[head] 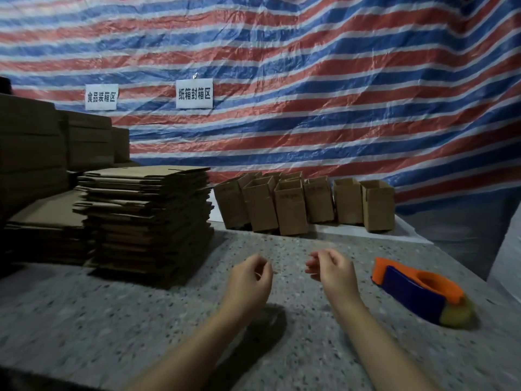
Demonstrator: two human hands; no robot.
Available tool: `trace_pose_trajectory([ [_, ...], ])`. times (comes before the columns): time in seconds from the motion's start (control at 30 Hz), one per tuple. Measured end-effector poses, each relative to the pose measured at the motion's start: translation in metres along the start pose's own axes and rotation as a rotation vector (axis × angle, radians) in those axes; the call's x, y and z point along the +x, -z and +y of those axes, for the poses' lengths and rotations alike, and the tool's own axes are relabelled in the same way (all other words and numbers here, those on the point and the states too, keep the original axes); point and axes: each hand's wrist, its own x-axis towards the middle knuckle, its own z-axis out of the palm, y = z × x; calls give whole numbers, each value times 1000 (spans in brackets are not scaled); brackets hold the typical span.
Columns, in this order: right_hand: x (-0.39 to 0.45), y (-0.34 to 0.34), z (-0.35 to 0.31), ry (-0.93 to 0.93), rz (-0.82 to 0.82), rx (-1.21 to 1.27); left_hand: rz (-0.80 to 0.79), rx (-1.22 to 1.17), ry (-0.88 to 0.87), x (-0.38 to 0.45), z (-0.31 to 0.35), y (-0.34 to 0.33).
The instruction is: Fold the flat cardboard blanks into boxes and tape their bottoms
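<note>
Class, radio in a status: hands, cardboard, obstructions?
Left hand and right hand loosely curled, empty. Stack of flat brown cardboard blanks untouched. Orange-and-blue tape dispenser by right hand. Nothing between.

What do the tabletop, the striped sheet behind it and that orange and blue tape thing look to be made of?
Tabletop: seemingly terrazzo or speckled stone, matte grey with dark flecks; a printed laminate is possible.
Striped sheet: likely woven plastic tarpaulin, glossy, with sharp crinkles catching the light.
Tape dispenser: apparently moulded plastic, smooth, in solid orange and blue; the yellowish tape roll at its near end is blurred.
</note>
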Motion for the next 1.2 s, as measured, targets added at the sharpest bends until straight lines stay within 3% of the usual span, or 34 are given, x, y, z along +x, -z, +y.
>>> trace_pose_trajectory([
  [0.4,12,3,27,76,17,-61,24,-6,-27,6,-32,-7],
  [0.67,11,-3,33,105,45,-97,42,86,-92,-1,-19,-5],
  [0.77,12,-3,37,105,47,-95,125,96,-121,3,-3,10],
  [0.87,14,-4,35,87,61,-81,364,273,-338,44,25,51],
  [0.93,14,-4,35,97,55,-91,451,451,-371,83,42,84],
  [1.1,12,-5,35,108,38,-98,380,990,-102,158,42,143],
  [1.2,13,-5,35,98,32,-92,301,1188,72,174,27,163],
])
